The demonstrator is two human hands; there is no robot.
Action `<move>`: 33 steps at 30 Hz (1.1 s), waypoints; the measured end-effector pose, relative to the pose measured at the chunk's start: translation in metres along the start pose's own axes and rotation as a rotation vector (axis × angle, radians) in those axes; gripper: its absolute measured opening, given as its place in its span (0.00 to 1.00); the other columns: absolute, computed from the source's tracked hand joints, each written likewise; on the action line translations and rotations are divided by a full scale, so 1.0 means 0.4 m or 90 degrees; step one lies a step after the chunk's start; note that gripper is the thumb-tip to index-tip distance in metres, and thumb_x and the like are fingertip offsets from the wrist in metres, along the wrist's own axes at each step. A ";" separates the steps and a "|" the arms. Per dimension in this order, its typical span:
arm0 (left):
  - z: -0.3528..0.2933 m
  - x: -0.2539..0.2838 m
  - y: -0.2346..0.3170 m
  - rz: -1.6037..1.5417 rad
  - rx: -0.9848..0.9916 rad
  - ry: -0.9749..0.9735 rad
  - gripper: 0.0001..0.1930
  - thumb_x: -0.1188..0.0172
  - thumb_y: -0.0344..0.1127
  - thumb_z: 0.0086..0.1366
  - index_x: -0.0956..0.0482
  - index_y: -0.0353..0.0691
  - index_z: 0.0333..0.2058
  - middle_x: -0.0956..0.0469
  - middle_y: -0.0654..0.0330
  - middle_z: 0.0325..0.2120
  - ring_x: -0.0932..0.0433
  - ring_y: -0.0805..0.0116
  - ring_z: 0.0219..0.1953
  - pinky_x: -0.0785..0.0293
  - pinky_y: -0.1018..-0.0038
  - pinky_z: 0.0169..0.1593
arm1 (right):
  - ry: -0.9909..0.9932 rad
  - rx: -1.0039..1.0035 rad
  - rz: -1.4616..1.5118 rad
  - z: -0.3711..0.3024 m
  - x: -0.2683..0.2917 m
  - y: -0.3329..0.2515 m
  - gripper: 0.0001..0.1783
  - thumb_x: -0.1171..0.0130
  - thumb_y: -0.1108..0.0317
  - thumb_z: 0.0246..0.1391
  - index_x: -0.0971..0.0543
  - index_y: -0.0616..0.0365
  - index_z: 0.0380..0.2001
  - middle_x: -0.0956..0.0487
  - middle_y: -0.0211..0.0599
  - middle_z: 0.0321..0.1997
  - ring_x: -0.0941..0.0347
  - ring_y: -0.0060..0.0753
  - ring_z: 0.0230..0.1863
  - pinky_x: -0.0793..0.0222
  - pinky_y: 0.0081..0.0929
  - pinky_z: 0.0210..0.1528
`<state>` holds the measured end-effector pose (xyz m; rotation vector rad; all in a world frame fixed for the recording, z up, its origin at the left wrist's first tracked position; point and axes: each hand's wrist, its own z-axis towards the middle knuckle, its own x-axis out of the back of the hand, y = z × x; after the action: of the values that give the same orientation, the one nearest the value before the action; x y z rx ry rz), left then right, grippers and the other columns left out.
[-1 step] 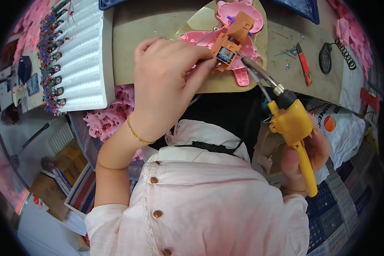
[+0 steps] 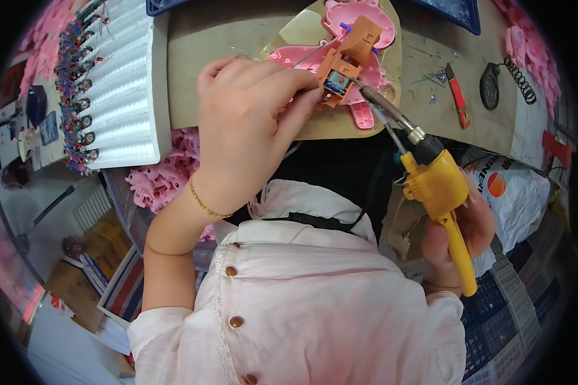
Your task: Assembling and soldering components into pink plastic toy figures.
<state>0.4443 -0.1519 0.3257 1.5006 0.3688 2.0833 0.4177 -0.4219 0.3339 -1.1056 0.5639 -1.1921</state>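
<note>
My right hand (image 2: 474, 224) is wrapped round the yellow handle of a soldering gun (image 2: 440, 183), which has a metal barrel and a thin feed tube beside it. Its tip reaches the right side of a small motor (image 2: 337, 82) in an orange plastic housing (image 2: 359, 42). The housing rests on an open pink animal-shaped toy shell (image 2: 362, 115). On the housing's left side, my left hand (image 2: 250, 109) closes thumb and forefinger in a pinch at its edge. Whatever lies between those fingertips is too small to make out. A thin grey wire (image 2: 307, 56) runs beside this hand.
A beige board (image 2: 315, 130) lies under the shell. To the left stands a white ribbed tray (image 2: 131, 96) with several wired motors (image 2: 87, 122) along its edge. A red cutter knife (image 2: 458, 96), a black oval object (image 2: 490, 86) and a coiled cord (image 2: 519, 80) lie to the right. Pink parts (image 2: 164, 183) sit below the table edge.
Both hands, the soldering gun and the housing sit very slightly further left in the picture. Both hands keep the same grip.
</note>
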 end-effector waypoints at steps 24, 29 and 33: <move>0.009 0.023 0.012 0.044 -0.028 -0.045 0.04 0.37 0.32 0.52 0.22 0.42 0.28 0.25 0.64 0.22 0.27 0.66 0.29 0.39 0.67 0.48 | -0.180 -0.027 0.055 0.063 -0.013 -0.001 0.30 0.36 0.75 0.46 0.39 0.59 0.51 0.34 0.68 0.52 0.32 0.58 0.52 0.31 0.42 0.49; 0.012 0.030 0.013 0.065 -0.032 -0.052 0.04 0.38 0.32 0.52 0.22 0.42 0.28 0.25 0.64 0.22 0.27 0.66 0.30 0.39 0.67 0.48 | -0.204 0.063 -0.044 0.053 -0.010 0.009 0.34 0.36 0.73 0.47 0.41 0.56 0.55 0.36 0.70 0.53 0.30 0.58 0.48 0.30 0.41 0.46; 0.016 0.029 0.008 0.052 -0.040 -0.054 0.04 0.38 0.32 0.53 0.22 0.43 0.28 0.26 0.65 0.22 0.28 0.65 0.29 0.39 0.67 0.48 | -0.105 0.077 -0.006 0.023 -0.006 0.026 0.32 0.38 0.69 0.49 0.41 0.60 0.55 0.37 0.76 0.51 0.30 0.64 0.48 0.30 0.47 0.46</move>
<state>0.4465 -0.1483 0.3386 1.5848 0.2114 2.0657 0.4292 -0.4165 0.3279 -1.0919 0.3549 -1.1161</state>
